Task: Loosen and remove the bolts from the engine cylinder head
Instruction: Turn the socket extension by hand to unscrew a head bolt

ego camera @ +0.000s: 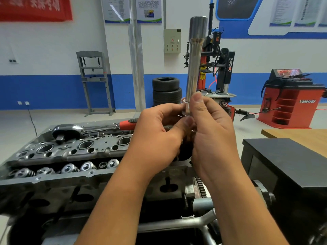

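Head view, hands hiding cylinder head, ratchet

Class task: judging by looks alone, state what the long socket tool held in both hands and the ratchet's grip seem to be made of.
Long socket tool: apparently polished steel, shown by its bright mirror-like reflections. Ratchet's grip: probably red and black rubber or plastic, matt, unlike its shiny chromed head.

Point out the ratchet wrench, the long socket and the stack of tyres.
ratchet wrench (68, 131): head view, on its shiny head, lying on the engine.
long socket (194, 62): head view, mid-shaft, held upright by both hands.
stack of tyres (166, 91): head view, on the sidewalls.
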